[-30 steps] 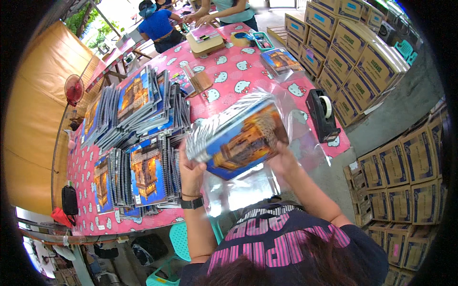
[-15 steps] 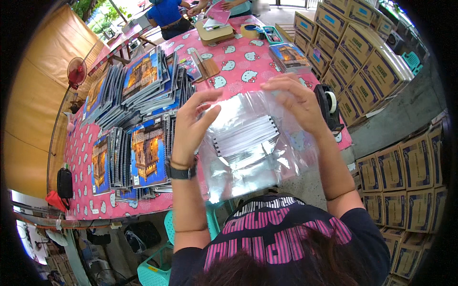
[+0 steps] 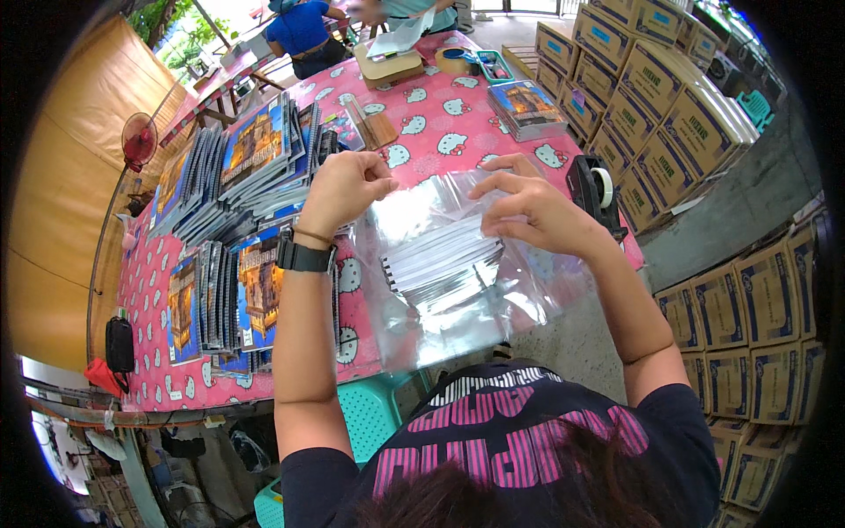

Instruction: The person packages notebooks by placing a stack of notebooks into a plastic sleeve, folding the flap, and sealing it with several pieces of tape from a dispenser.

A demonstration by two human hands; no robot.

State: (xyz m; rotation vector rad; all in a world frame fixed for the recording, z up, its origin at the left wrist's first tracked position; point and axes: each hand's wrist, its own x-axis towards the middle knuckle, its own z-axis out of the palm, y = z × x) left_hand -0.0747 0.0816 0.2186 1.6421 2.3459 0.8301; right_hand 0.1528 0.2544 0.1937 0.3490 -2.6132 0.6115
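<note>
A clear plastic bag (image 3: 440,330) lies flat in front of me at the table's near edge. Inside or beneath its shiny film sits a stack of spiral-bound books (image 3: 444,260), white page edges and black coils showing. At the bag's far left corner, my left hand (image 3: 348,194) has thumb and fingertips pressed together; whether film is between them is hidden. Over the bag's right side, my right hand (image 3: 541,211) curves with its fingers apart, fingertips at the plastic.
Piles of spiral notebooks (image 3: 255,150) with blue and orange covers fill the table's left. A black tape dispenser (image 3: 594,194) and another stack of books (image 3: 528,110) stand at right. Cartons (image 3: 669,114) rise beyond. Two people work at the far end.
My left hand has moved left and its fingers have closed together. My right hand has come inward and lower over the bag. The bag and books have shifted slightly left.
</note>
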